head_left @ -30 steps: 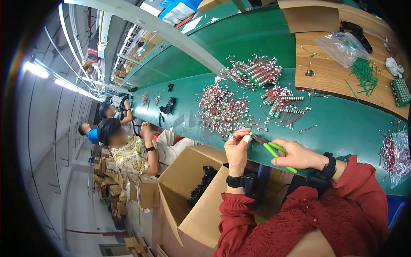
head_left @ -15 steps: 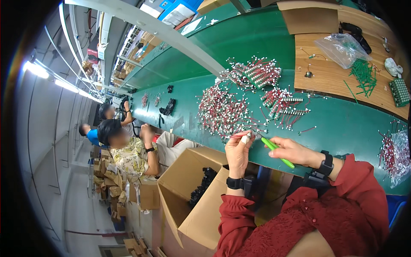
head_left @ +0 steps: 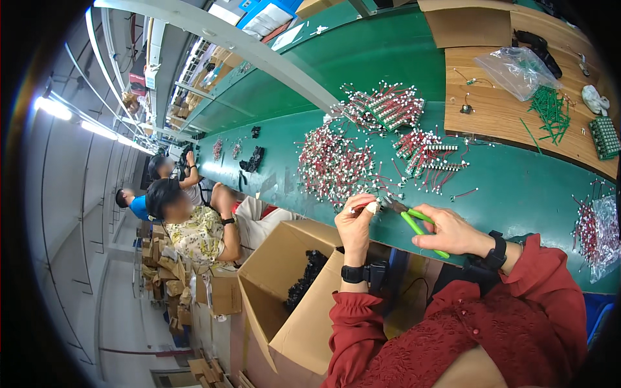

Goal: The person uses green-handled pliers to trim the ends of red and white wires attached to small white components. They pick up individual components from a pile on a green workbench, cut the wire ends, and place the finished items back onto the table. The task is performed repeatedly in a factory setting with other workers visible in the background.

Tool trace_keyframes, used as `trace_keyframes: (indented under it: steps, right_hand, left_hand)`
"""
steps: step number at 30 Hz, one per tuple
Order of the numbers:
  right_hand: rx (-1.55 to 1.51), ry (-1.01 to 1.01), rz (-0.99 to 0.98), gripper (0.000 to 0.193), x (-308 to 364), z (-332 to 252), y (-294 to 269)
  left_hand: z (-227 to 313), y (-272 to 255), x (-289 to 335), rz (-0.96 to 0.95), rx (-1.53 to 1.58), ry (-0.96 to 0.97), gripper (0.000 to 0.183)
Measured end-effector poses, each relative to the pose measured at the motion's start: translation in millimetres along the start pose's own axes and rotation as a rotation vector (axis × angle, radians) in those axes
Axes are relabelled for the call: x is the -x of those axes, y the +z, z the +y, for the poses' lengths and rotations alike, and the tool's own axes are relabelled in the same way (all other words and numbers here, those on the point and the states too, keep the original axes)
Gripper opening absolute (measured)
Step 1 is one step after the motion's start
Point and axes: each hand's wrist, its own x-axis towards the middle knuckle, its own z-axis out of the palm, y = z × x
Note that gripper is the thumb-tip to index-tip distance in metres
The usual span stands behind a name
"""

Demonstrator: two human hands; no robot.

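Note:
My left hand point(head_left: 354, 227) pinches a small wired circuit board point(head_left: 372, 207), its red wires trailing between the fingers. In my right hand point(head_left: 451, 231) are green-handled cutting pliers point(head_left: 414, 225), handles spread. Their dark jaws point left, close beside the held board; whether they touch it is too small to tell. Just beyond both hands lies a broad pile of small white-ended red wire pieces point(head_left: 333, 165). Right of that pile are strips of boards with red wires point(head_left: 432, 157), and a stacked bunch of similar wired strips point(head_left: 388, 108) lies farther back.
An open cardboard box point(head_left: 304, 330) with black parts stands below the bench edge, left of my arm. A wooden board point(head_left: 479, 119) at right bears a plastic bag point(head_left: 517, 71) and green strips point(head_left: 550, 113). Co-workers point(head_left: 194, 220) sit along the green bench point(head_left: 278, 187).
The pliers' handles have spread apart, and their jaws now show to the right of the held board. My left hand has shifted slightly left.

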Motion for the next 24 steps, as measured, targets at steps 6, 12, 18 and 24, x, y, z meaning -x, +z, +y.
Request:
trace_keyframes:
  steps: [6, 12, 18, 24]
  right_hand:
    - [-0.031, -0.018, -0.034, 0.059, 0, 4, 2]
    - [-0.319, 0.063, -0.187, 0.051, -2, 11, 0]
    - [-1.017, 0.298, -0.345, 0.037, -5, -11, -8]
    - [-0.344, -0.110, -0.035, 0.050, -11, 22, 16]
  left_hand:
    - [-1, -4, -1, -0.041, -0.031, 0.045, 0.013]
    - [4, -1, 1, -0.107, 0.048, -0.015, 0.012]
    - [-1, -4, 4, -0.032, 0.449, -0.212, 0.012]
    - [7, 6, 4, -0.001, 0.262, -0.216, 0.012]
